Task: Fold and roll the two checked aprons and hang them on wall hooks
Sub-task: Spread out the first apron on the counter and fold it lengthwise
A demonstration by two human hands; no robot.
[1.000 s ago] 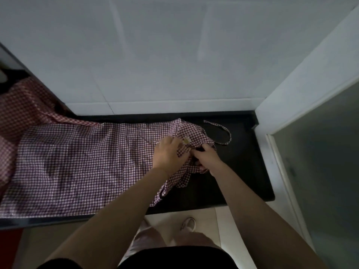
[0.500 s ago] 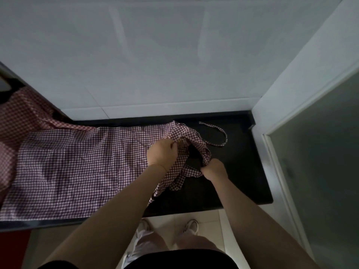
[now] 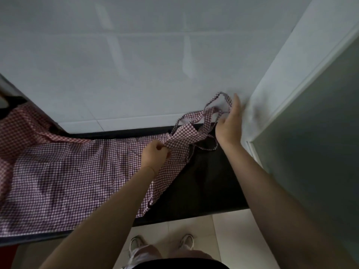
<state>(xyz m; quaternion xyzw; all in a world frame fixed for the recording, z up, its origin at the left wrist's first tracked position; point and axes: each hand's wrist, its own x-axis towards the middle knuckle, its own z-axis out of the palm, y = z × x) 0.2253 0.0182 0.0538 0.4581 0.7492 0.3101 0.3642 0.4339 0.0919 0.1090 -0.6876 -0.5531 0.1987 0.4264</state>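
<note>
The checked apron [image 3: 64, 175] lies spread across the dark table [image 3: 209, 183], its skirt running off to the left and its bib end gathered up at the right near the tiled wall [image 3: 136, 65]. The left hand [image 3: 154, 157] is closed in a fist round the bunched cloth at the bib, while the right hand [image 3: 229, 126] is lifted toward the wall with the thin neck strap [image 3: 217, 102] looped over it, fingers fairly straight, thumb hooking the strap. More checked cloth [image 3: 15, 125] heaps at the far left edge; whether that is the second apron I cannot tell. The fabric looks light, thin and limp, so it should crease easily but slide and sag if held by one point. I would judge the seams and the strap roots the best places to take hold, keeping the loose ties tucked in before rolling
</note>
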